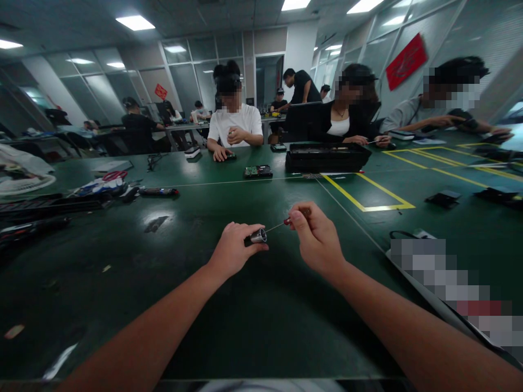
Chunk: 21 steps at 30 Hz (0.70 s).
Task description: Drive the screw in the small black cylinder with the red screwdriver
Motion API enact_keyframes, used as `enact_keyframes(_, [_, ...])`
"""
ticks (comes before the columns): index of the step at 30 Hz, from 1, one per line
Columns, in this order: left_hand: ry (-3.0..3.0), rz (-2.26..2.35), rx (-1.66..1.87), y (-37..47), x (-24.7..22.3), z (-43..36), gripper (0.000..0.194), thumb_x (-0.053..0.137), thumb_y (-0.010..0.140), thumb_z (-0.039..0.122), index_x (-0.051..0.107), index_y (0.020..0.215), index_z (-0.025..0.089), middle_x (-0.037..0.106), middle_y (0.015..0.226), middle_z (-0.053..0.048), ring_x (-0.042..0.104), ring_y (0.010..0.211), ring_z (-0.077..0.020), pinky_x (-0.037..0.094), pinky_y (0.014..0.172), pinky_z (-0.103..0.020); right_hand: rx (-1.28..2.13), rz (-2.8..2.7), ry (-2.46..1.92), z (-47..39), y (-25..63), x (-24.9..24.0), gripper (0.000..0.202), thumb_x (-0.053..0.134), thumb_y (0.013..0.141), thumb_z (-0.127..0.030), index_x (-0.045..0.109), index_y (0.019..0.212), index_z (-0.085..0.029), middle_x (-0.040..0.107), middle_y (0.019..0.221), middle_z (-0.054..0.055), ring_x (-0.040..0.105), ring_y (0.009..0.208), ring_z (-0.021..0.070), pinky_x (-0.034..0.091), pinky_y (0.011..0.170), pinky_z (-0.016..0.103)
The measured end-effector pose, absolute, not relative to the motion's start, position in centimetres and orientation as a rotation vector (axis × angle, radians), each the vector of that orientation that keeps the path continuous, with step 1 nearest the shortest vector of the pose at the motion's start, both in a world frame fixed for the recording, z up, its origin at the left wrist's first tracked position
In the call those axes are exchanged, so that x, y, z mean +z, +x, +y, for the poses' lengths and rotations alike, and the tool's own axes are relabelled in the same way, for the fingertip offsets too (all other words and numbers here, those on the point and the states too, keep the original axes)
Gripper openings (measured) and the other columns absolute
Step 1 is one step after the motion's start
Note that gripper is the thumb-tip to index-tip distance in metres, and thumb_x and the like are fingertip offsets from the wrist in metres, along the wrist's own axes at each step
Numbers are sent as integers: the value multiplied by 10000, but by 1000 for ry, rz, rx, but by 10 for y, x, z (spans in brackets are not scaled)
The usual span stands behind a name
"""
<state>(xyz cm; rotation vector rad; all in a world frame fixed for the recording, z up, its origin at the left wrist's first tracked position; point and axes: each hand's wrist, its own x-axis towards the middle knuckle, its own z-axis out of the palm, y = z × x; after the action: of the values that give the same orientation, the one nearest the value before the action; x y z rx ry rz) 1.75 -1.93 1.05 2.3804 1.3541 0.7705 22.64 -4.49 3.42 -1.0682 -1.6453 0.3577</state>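
My left hand [235,247] is closed round a small dark cylinder with a shiny metal end [259,236], held above the green table [261,316]. To its right, my right hand [316,234] grips the red handle of a thin screwdriver [287,221]. The thin metal shaft points left and reaches the cylinder's metal end; whether the tip touches it or passes behind cannot be made out. My fingers cover part of both objects.
A green circuit board device [258,171] and a long black box [327,158] lie ahead. Tools, including a dark screwdriver [158,191], lie at the left. A flat pouch [433,288] is at the right. Several people work across the table.
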Motion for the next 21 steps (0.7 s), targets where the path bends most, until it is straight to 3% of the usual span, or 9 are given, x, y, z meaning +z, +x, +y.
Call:
enact_keyframes(9, [2285, 1350, 830, 14, 6, -17, 401, 757, 836, 404, 682, 1207, 274, 702, 990, -20, 603, 935, -232, 432, 857, -379, 254, -1653, -1124, -42, 227, 37, 188, 460, 1011, -336, 563, 910, -216, 624, 715, -11, 593, 633, 152, 404, 604, 295])
enact_keyframes(13, [2068, 1325, 966, 15, 4, -15, 315, 731, 851, 333, 693, 1150, 241, 685, 1107, -46, 626, 1013, -228, 477, 897, -361, 225, -1614, -1127, -43, 227, 38, 181, 461, 1012, -328, 566, 913, -218, 601, 699, -21, 569, 608, 143, 396, 588, 292])
enact_keyframes(17, [1725, 1256, 1096, 14, 2, -9, 420, 625, 913, 330, 579, 1316, 218, 654, 1217, -88, 625, 1067, -219, 476, 962, -371, 216, -1587, -1095, -43, 228, 38, 180, 453, 1019, -328, 565, 929, -219, 598, 704, -26, 565, 609, 139, 403, 586, 290])
enact_keyframes(19, [1556, 1177, 1103, 14, 3, -6, 430, 539, 949, 331, 520, 1362, 216, 644, 1208, -96, 630, 1024, -202, 490, 913, -353, 207, -1564, -1078, -43, 228, 38, 179, 451, 1022, -332, 564, 936, -222, 602, 714, -26, 571, 619, 139, 413, 592, 291])
enact_keyframes(21, [1445, 1127, 1094, 15, 8, -5, 349, 471, 955, 311, 553, 1277, 205, 642, 1132, -86, 628, 930, -180, 496, 806, -313, 192, -1536, -1068, -43, 229, 37, 174, 453, 1023, -333, 565, 943, -225, 607, 727, -25, 577, 632, 141, 422, 598, 293])
